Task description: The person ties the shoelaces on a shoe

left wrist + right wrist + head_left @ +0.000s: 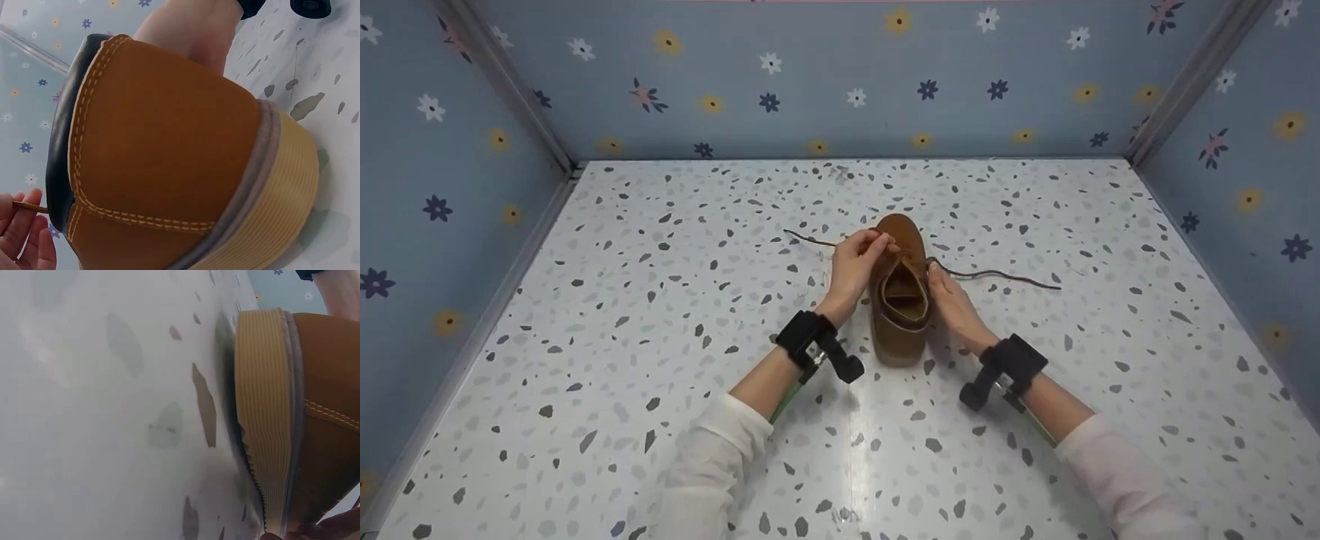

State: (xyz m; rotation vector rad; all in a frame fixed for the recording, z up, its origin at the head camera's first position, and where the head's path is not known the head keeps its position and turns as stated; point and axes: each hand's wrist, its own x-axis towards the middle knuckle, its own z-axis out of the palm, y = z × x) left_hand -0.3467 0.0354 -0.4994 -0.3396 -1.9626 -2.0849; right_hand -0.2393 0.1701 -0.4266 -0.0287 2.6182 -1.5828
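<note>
A brown leather shoe point(898, 346) with a ribbed tan sole point(292, 185) stands upright, its toe pointing away from me. My left hand point(851, 274) is over the shoe's front left side. Between its thumb and fingers it pinches a thin brown shoelace point(31, 207), drawn out from the shoe's opening in the left wrist view. One loose lace end point(808, 239) trails to the left, another point(1005, 274) to the right. Along the shoe's right side lies my right hand point(958, 306), fingers extended against it. The right wrist view shows its fingers point(340, 526) low beside the sole.
The shoe stands on a white speckled tabletop point(660, 360). Blue flowered panels point(840, 67) enclose it at the back, left and right, with grey metal posts at the corners. A black camera band is on each wrist.
</note>
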